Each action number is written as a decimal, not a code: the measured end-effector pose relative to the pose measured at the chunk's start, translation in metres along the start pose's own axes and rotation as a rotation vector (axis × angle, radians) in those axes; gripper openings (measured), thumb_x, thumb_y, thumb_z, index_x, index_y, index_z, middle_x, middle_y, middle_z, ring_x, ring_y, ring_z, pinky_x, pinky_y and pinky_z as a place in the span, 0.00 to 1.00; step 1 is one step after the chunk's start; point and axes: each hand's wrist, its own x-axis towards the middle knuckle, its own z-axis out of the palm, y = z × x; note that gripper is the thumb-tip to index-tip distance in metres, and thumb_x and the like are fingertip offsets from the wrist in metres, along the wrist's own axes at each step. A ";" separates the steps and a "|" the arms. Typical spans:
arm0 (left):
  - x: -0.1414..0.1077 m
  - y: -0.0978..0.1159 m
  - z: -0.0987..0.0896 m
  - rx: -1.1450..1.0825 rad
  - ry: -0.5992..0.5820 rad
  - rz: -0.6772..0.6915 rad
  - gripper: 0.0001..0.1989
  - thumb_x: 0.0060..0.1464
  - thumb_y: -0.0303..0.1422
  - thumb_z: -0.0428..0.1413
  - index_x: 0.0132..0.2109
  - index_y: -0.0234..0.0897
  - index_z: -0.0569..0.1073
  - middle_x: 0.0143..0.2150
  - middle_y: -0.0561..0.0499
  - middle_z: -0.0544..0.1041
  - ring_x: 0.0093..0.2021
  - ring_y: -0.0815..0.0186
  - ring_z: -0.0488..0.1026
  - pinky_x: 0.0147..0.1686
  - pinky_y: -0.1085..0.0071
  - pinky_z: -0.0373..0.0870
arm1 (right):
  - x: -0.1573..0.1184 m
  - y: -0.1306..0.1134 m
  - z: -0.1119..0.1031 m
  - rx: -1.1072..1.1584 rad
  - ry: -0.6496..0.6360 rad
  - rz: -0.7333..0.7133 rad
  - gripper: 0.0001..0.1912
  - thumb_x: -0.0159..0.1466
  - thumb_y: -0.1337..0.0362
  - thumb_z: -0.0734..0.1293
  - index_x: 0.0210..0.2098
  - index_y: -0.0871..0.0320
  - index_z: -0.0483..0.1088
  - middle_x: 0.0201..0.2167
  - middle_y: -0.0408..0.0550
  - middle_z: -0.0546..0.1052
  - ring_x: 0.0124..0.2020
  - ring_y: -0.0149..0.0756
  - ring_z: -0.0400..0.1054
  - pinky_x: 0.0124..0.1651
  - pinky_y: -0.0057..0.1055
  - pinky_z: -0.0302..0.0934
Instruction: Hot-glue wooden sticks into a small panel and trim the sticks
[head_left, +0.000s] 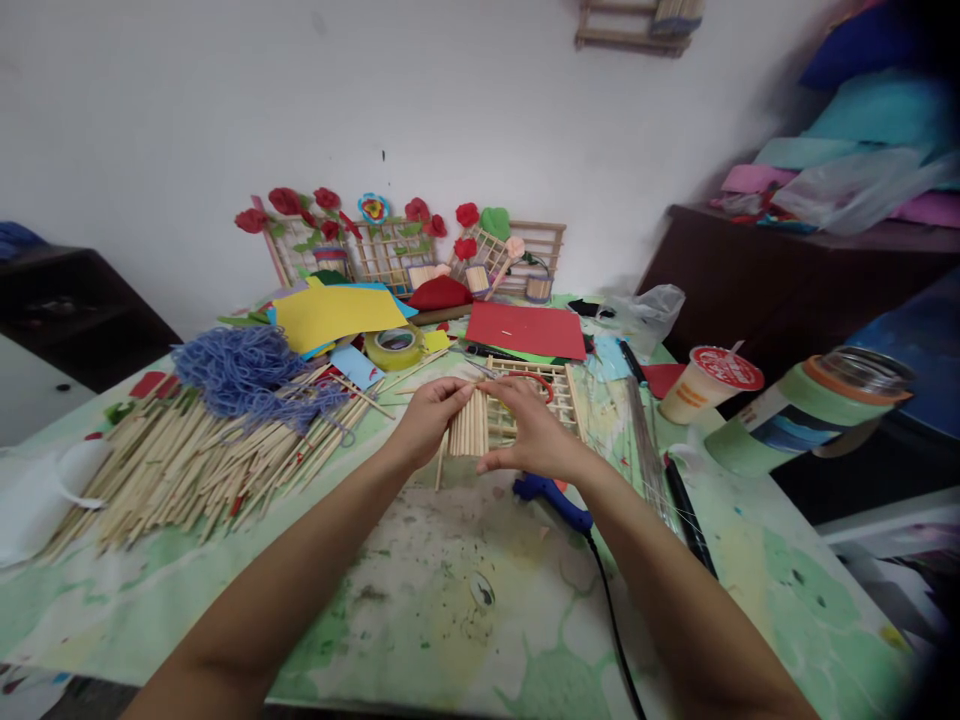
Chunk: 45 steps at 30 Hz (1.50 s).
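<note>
While left hand's (pixel 442 405) narrow grip pinches top edge of wooden-stick panel (pixel 468 428), mid-surface (pixel 420 600), right hand's (pixel 534 425) grip spreads wide at three o'clock, thumb near lower corner. Best handling, I'd judge: light, even pressure, stick ends level, no gaps. Blue glue gun (pixel 555 500) at panel's four o'clock; cord (pixel 613 610) best kept off forearm.

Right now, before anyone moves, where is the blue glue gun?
In the head view, the blue glue gun lies right of centre on the table, just below the person's right hand, its black cord trailing toward the near edge.
</note>
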 end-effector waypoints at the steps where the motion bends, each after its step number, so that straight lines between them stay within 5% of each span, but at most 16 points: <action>1: 0.000 -0.001 0.001 0.004 0.005 0.004 0.13 0.45 0.40 0.60 0.33 0.33 0.74 0.28 0.53 0.72 0.28 0.70 0.65 0.30 0.73 0.61 | 0.000 0.001 0.000 0.007 0.003 0.001 0.49 0.42 0.44 0.75 0.59 0.52 0.60 0.56 0.56 0.63 0.59 0.50 0.55 0.60 0.47 0.51; 13: 0.001 -0.008 0.001 0.019 0.028 0.023 0.13 0.47 0.40 0.60 0.34 0.33 0.73 0.29 0.52 0.72 0.29 0.69 0.65 0.30 0.73 0.62 | 0.001 0.005 0.006 0.048 0.031 -0.017 0.51 0.42 0.42 0.74 0.61 0.52 0.60 0.56 0.57 0.63 0.59 0.50 0.55 0.60 0.47 0.50; 19: 0.000 -0.004 0.002 0.055 -0.001 0.056 0.12 0.48 0.40 0.59 0.34 0.34 0.73 0.29 0.53 0.71 0.30 0.70 0.65 0.32 0.74 0.61 | -0.003 0.013 -0.017 0.045 -0.121 -0.070 0.60 0.40 0.35 0.70 0.66 0.48 0.47 0.63 0.56 0.55 0.64 0.55 0.46 0.62 0.54 0.44; 22: 0.002 -0.002 0.000 0.128 0.039 0.110 0.12 0.48 0.40 0.59 0.33 0.35 0.74 0.30 0.53 0.72 0.31 0.69 0.65 0.33 0.73 0.60 | -0.006 0.014 -0.031 0.091 -0.097 -0.058 0.58 0.42 0.34 0.68 0.66 0.48 0.47 0.65 0.56 0.53 0.65 0.55 0.43 0.63 0.55 0.42; 27: 0.005 -0.003 -0.005 0.161 0.094 0.158 0.11 0.49 0.39 0.59 0.33 0.34 0.75 0.31 0.52 0.72 0.33 0.68 0.66 0.34 0.73 0.61 | -0.003 0.008 -0.033 0.327 0.243 0.096 0.28 0.60 0.42 0.62 0.52 0.51 0.67 0.52 0.52 0.68 0.55 0.44 0.61 0.57 0.45 0.55; 30: 0.005 -0.003 -0.005 0.042 0.143 0.157 0.11 0.49 0.39 0.59 0.34 0.34 0.75 0.31 0.52 0.72 0.32 0.69 0.65 0.34 0.73 0.61 | 0.001 0.009 -0.023 0.512 0.404 0.313 0.22 0.59 0.45 0.63 0.41 0.55 0.72 0.42 0.50 0.74 0.46 0.41 0.67 0.52 0.41 0.58; 35: 0.002 -0.002 0.004 -0.254 0.222 0.155 0.12 0.45 0.38 0.63 0.33 0.34 0.74 0.31 0.53 0.72 0.32 0.71 0.66 0.35 0.74 0.63 | 0.006 0.017 0.000 0.897 0.326 0.567 0.21 0.53 0.44 0.68 0.32 0.56 0.73 0.35 0.48 0.76 0.41 0.39 0.68 0.46 0.37 0.57; 45: -0.011 0.002 0.016 -0.377 0.129 -0.077 0.13 0.40 0.36 0.66 0.31 0.33 0.74 0.31 0.53 0.72 0.33 0.70 0.67 0.36 0.73 0.67 | 0.006 0.001 0.007 1.141 0.267 0.581 0.20 0.45 0.48 0.71 0.18 0.57 0.62 0.18 0.39 0.63 0.22 0.28 0.56 0.29 0.29 0.51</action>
